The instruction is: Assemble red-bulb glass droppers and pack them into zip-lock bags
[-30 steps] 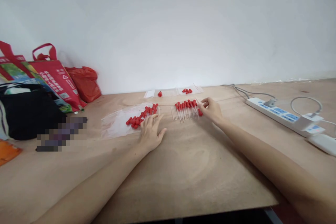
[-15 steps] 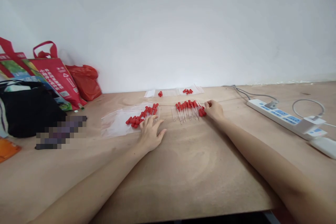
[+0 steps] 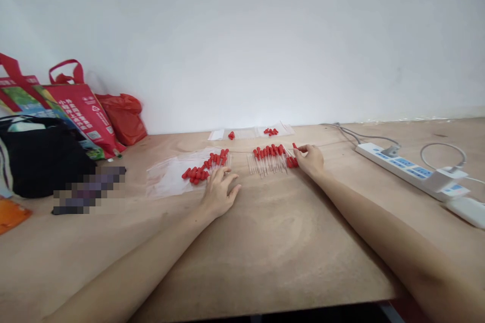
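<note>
My right hand [image 3: 310,161] pinches the red bulb of a dropper [image 3: 294,146] at the right end of a row of glass droppers with red rubber bulbs [image 3: 268,152]. The droppers in that row lie side by side with their clear tubes toward me. More loose red bulbs [image 3: 291,162] lie under its fingertips. My left hand [image 3: 220,192] rests on the table with its fingers spread, beside a pile of red bulbs [image 3: 196,175] and another group of bulbed droppers [image 3: 219,157]; whether its fingertips touch them I cannot tell.
Flat clear plastic bags [image 3: 166,176] lie under the left pile. Farther back is another clear bag [image 3: 248,133] with a few red bulbs. At right stands a white power strip [image 3: 409,166] with cables. Shopping bags [image 3: 81,116] and a black bag [image 3: 41,161] stand at left.
My right hand has shifted slightly, and a red bulb now shows above its fingertips. My left hand has barely moved.
</note>
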`<state>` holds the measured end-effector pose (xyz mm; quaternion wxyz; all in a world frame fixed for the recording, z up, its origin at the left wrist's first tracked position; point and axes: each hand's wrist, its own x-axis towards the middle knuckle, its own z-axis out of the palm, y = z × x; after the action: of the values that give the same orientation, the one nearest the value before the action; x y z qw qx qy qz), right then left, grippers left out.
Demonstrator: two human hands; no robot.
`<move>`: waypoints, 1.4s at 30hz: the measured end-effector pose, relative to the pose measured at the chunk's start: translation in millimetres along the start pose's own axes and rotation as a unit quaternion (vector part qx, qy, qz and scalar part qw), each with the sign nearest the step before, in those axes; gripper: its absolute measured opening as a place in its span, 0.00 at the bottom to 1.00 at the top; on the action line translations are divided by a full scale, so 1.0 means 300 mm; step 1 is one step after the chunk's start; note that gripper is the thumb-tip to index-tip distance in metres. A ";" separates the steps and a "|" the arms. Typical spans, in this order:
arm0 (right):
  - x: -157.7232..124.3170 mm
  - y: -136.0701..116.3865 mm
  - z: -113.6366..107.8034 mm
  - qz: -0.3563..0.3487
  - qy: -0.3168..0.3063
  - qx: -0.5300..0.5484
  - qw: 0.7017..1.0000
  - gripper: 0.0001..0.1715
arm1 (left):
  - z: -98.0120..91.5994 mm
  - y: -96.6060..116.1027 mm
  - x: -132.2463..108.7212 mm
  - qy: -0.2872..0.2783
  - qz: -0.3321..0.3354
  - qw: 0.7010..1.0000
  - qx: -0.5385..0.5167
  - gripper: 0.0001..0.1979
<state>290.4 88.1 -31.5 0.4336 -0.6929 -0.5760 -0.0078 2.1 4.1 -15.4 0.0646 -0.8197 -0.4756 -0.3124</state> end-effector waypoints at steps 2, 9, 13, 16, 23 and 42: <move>-0.042 -0.052 -0.005 -0.069 0.009 0.072 0.995 0.13 | 0.006 0.007 0.010 -0.018 0.004 0.997 -0.071 0.10; -0.258 -0.267 -0.008 -0.282 -0.138 0.205 0.927 0.07 | 0.064 0.034 0.069 -0.087 -0.138 0.941 -0.296 0.16; -0.289 -0.298 -0.007 -0.327 -0.183 0.214 0.902 0.08 | 0.094 0.029 0.072 -0.088 -0.138 0.925 -0.344 0.14; -0.204 -0.237 -0.013 -0.288 -0.112 0.159 0.938 0.10 | 0.101 0.016 0.062 -0.071 -0.188 0.916 -0.347 0.13; 0.071 0.104 -0.044 0.058 -0.061 -0.016 0.996 0.22 | 0.103 0.008 0.058 -0.070 -0.208 0.908 -0.358 0.13; 0.029 0.023 0.023 -0.117 -0.142 0.031 0.982 0.10 | 0.086 0.031 0.056 -0.032 -0.228 0.890 -0.392 0.10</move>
<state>295.5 99.6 -35.5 0.3650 -0.6006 -0.7090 0.0579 27.2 21.9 -24.5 -0.3506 -0.6567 -0.4902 -0.4534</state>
